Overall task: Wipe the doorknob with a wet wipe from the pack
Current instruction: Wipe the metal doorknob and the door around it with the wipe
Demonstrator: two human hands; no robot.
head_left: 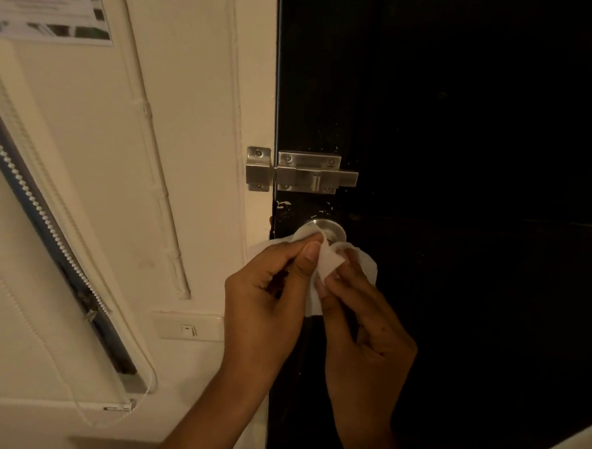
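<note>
A round silver doorknob (329, 228) sits on a black door (464, 130), low in the middle of the view. A white wet wipe (328, 265) is bunched just below and in front of the knob, and its top edge touches the knob. My left hand (267, 291) pinches the wipe's left side between thumb and fingers. My right hand (361, 324) grips the wipe from the right and below. The lower half of the knob is hidden behind the wipe and my fingers. No wipe pack is in view.
A steel slide bolt (304, 172) bridges the door and the cream frame above the knob. A light switch (189, 329) sits on the wall at lower left. A window blind with a bead chain (41, 211) runs along the left. A paper notice (49, 5) hangs top left.
</note>
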